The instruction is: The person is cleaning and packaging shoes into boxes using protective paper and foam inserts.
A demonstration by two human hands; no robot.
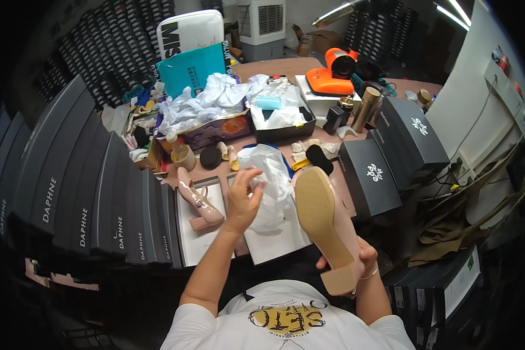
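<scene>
Our right fingers (367,253) are gripping one pink shoe (321,213); our left fingers (248,175), loosely parted, are near white paper (271,201).

We wear a white T-shirt (347,309) at six o'clock, its chest bearing a mustard-yellow patch (283,321) under bold black lettering (315,316). Its short sleeves (188,325) sit at seven and five o'clock, leaving our forearms (209,274) bare. Between four and five, a thin pale band (370,274) circles our right wrist.
</scene>
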